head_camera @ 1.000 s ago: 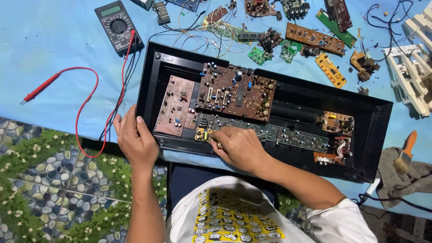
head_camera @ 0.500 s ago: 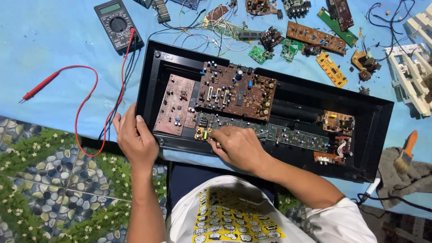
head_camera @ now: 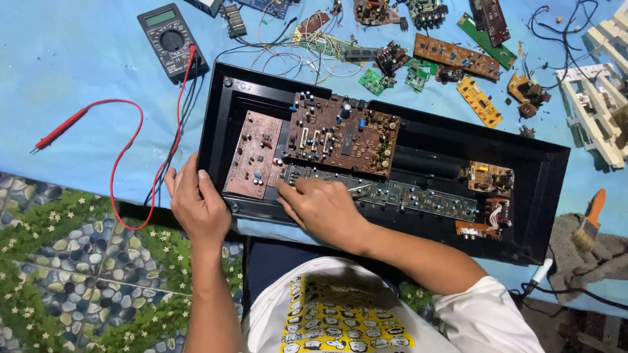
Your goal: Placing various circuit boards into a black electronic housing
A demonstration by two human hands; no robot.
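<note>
A long black chassis lies open on a blue sheet, with brown circuit boards mounted inside. My left hand grips its near left corner, thumb over the rim. My right hand rests on the narrow green board along the front edge, its fingers stretched left toward a small pink-brown board. A thin pale rod shows just right of this hand. I cannot tell whether the hand holds it.
A multimeter sits at the far left with its red probe lead looping toward the chassis. Several loose circuit boards and wires lie behind. A white plastic frame and a brush lie right.
My right hand's fingers have uncurled and reached left along the front board. A small yellowish item at its fingertips is no longer visible. My left hand stays put.
</note>
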